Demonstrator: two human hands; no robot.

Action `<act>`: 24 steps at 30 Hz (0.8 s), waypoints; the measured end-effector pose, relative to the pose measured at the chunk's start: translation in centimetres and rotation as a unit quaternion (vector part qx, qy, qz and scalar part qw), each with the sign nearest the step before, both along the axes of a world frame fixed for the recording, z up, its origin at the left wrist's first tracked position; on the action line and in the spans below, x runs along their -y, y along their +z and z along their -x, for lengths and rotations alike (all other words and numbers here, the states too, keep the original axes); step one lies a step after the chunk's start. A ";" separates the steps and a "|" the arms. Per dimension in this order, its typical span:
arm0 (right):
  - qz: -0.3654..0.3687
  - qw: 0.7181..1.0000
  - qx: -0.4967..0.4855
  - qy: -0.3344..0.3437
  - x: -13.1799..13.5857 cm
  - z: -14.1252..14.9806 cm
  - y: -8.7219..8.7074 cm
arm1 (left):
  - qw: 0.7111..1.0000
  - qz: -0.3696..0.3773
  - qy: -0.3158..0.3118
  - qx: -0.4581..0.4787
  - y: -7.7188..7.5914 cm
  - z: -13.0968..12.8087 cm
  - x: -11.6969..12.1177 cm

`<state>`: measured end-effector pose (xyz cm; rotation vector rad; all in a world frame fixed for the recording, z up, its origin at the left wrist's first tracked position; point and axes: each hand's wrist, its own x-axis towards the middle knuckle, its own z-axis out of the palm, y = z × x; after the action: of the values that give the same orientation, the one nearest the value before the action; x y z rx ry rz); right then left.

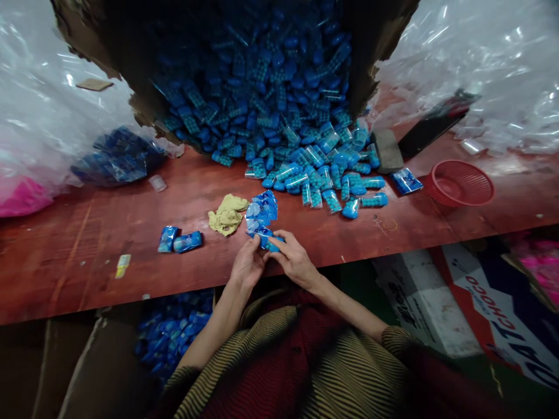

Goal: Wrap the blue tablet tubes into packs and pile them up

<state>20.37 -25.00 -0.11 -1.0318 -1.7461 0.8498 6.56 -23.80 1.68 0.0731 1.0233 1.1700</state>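
Observation:
At the table's near edge, my left hand (248, 265) and my right hand (297, 259) both close their fingertips on a small blue bottle with a shiny blue label (264, 237). Fingers hide part of it. Just beyond my hands lies a loose pile of blue printed labels (262, 206). A crumpled yellowish cloth (227, 214) sits to the left of that pile. Farther left are two labelled blue pieces, one upright packet (167, 239) and one lying sideways (187, 241). Clear bottles with blue caps and blue balls (318, 169) are heaped behind.
A torn cardboard box (371, 75) spills the bottles onto the red table (109, 227). To the right stand a red plastic basket (458, 183) and a dark upright object (437, 125). Clear plastic bags (35, 99) flank both sides. Below is a box of blue packets (179, 331).

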 end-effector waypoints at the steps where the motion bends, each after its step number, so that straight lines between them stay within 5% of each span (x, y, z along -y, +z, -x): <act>1: 0.027 0.999 -0.033 0.016 -0.2 -0.2 0.2 | 1.000 0.008 -0.016 0.005 0.1 0.3 -0.1; 4: 0.160 0.973 -0.156 0.054 -1.0 -0.8 0.8 | 0.998 0.000 -0.067 0.020 0.6 0.9 -0.4; 9: 0.334 0.885 -0.299 0.127 -2.2 -1.1 1.1 | 0.982 -0.072 -0.166 0.054 1.0 0.8 -0.4; 24: 0.336 0.860 -0.248 0.293 -4.1 -3.3 1.9 | 0.966 -0.119 -0.228 0.026 0.9 0.6 -0.1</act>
<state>23.62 -20.91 1.80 -0.5757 -1.3188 2.0198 5.98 -23.71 2.61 0.4438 0.7612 0.8595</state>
